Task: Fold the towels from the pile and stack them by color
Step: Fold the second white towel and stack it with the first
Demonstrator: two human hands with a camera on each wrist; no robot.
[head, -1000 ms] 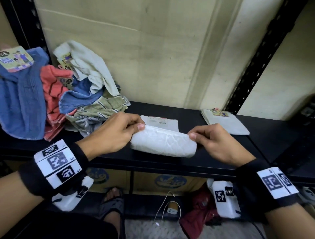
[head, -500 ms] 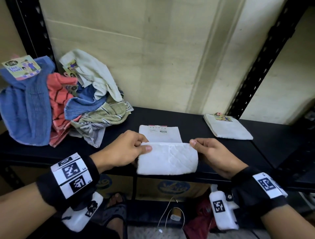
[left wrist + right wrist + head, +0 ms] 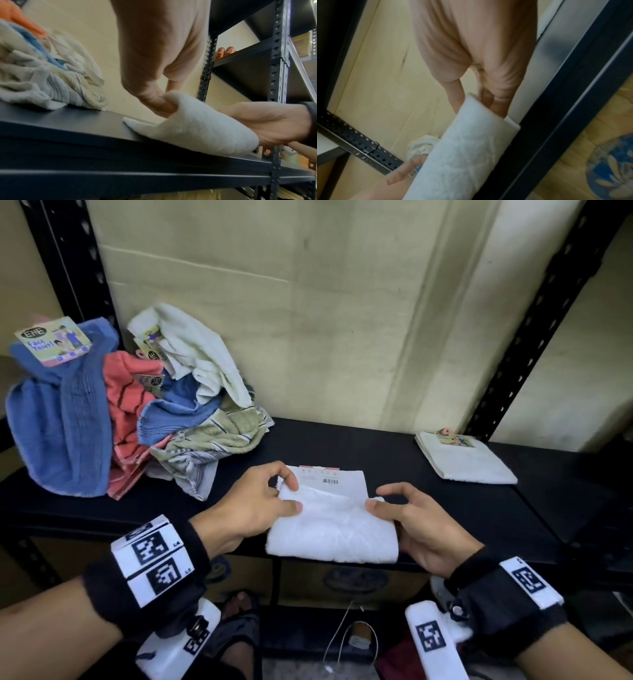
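A white towel (image 3: 334, 529) lies half folded at the front edge of the black shelf (image 3: 394, 453), a barcode label showing on its far layer. My left hand (image 3: 274, 501) pinches the left end of the upper fold (image 3: 193, 121), thumb on top. My right hand (image 3: 387, 501) pinches the right end (image 3: 471, 142). An unfolded pile of towels (image 3: 137, 412), blue, coral striped, cream and green, sits at the shelf's left. One folded white towel (image 3: 466, 460) lies at the back right.
Black perforated uprights (image 3: 534, 320) frame the shelf against a pale wall. A neighbouring shelf holds orange cans (image 3: 224, 52). Below the shelf are cardboard boxes, a white cable (image 3: 342, 642), a red cloth and a sandalled foot (image 3: 236, 621).
The fold, held up off the shelf a second ago, has been brought down toward the front edge. Both hands keep their pinch on its ends.
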